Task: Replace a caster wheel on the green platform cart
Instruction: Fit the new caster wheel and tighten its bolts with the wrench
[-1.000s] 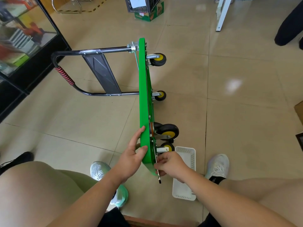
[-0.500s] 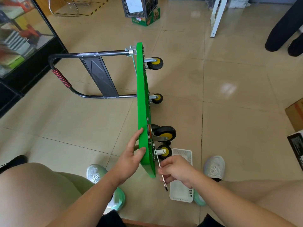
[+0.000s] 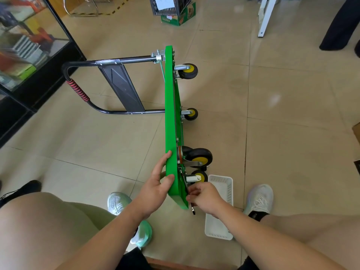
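Note:
The green platform cart (image 3: 171, 117) stands on its side edge on the tiled floor, wheels pointing right, black handle (image 3: 109, 61) folded out to the left. My left hand (image 3: 157, 184) grips the deck's near edge, thumb on the edge and fingers on the top face. My right hand (image 3: 204, 197) holds a thin metal wrench (image 3: 191, 208) against the underside by the near small caster (image 3: 198, 177). A larger swivel caster (image 3: 198, 157) sits just beyond it. Two more casters (image 3: 188, 71) are at the far end.
A white plastic basket (image 3: 222, 227) lies on the floor under my right forearm. My knees and light sneakers (image 3: 259, 199) flank the cart. A glass display cabinet (image 3: 29, 45) stands left, a green box (image 3: 179, 16) and a white table leg (image 3: 266, 16) farther back.
My right hand pulled the wrench down and away from the cart, then came back up against the underside by the near caster. The left hand kept its grip.

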Action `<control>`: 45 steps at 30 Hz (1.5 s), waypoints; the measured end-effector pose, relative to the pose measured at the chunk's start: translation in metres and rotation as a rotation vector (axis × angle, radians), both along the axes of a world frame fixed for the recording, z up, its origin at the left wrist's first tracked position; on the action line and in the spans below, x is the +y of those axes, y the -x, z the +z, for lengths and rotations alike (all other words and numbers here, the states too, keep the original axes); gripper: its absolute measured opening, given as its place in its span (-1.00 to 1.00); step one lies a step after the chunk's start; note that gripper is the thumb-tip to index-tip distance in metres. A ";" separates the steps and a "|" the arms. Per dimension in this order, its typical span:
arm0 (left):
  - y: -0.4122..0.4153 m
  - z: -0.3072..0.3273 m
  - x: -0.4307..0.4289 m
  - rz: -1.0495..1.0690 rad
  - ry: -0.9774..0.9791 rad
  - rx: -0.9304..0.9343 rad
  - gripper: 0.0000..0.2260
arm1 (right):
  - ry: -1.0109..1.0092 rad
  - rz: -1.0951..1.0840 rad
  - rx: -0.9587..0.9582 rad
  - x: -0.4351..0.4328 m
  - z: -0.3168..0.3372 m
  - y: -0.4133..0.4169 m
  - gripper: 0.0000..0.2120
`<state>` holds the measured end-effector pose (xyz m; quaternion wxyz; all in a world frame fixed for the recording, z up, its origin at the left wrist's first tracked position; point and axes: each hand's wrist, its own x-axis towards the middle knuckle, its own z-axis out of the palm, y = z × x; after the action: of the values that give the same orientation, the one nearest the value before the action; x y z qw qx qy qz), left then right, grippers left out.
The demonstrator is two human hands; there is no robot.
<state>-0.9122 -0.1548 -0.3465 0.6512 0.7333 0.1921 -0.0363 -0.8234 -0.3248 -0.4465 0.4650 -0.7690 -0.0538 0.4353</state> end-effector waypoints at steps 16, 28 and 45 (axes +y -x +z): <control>-0.001 -0.001 0.001 -0.015 -0.016 -0.006 -0.39 | -0.196 -0.174 0.348 0.010 0.076 0.003 -0.87; -0.001 -0.006 0.004 -0.038 -0.002 -0.019 -0.40 | -0.024 -0.111 0.155 -0.021 0.052 0.014 -0.91; 0.001 -0.003 0.002 -0.019 -0.047 0.006 -0.43 | 0.003 -0.001 -0.055 0.004 0.003 0.007 -0.75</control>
<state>-0.9132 -0.1529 -0.3494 0.6329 0.7500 0.1882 -0.0402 -0.8304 -0.3212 -0.4439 0.4625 -0.7814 -0.0652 0.4139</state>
